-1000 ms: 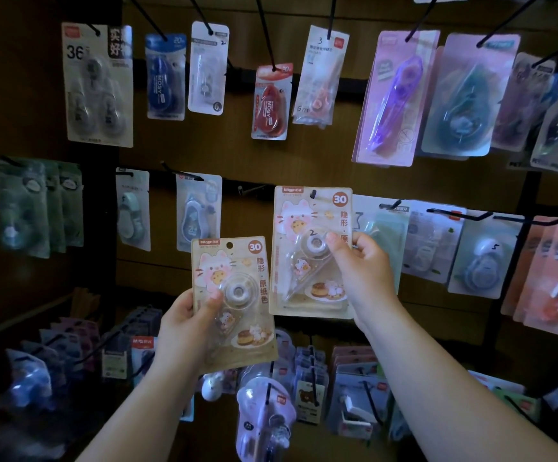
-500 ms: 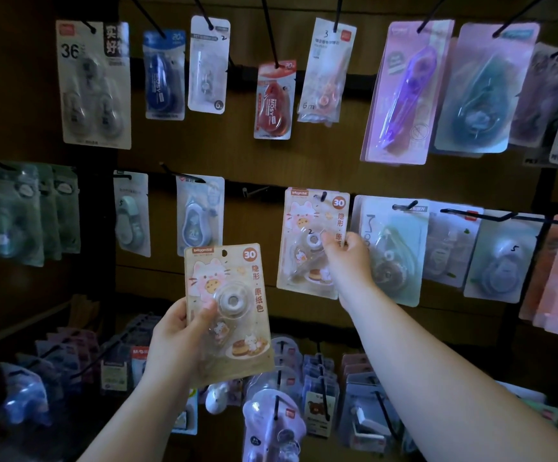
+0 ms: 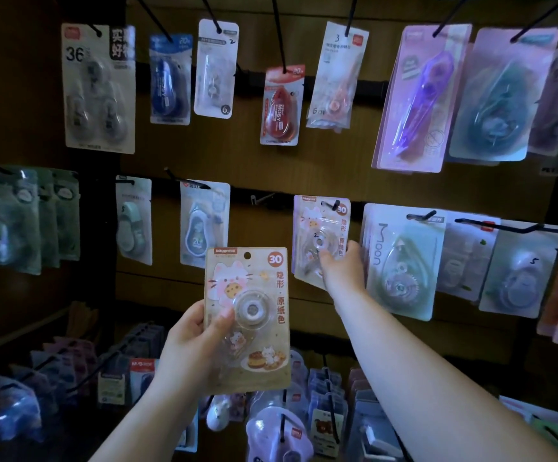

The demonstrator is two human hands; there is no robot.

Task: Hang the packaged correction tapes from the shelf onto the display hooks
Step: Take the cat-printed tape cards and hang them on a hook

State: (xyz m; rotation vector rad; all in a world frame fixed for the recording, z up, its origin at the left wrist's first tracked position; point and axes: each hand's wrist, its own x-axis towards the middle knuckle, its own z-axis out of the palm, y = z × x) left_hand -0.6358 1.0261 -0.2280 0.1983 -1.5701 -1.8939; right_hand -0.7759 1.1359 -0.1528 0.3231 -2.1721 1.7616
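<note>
beside bare hook (image 3: 263,198), hung pack (image 3: 316,225) in right hand (image 3: 341,270); spare (image 3: 264,331) in left hand (image 3: 187,348)

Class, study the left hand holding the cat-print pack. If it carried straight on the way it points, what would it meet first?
The cat-print pack in the left hand would probably meet the blue hanging pack just above it first; depth is unclear.

The left grip (image 3: 184,348) held a beige cat-printed pack (image 3: 254,295) of correction tape upright before the display wall, with the thumb lying across its clear blister. The right grip (image 3: 341,266) reached further in and pinched the lower edge of a matching pack (image 3: 317,225). That pack hung on a black hook (image 3: 331,205), just beside a pale Moon pack (image 3: 401,261). A red pack (image 3: 281,105) hung in the row above.
</note>
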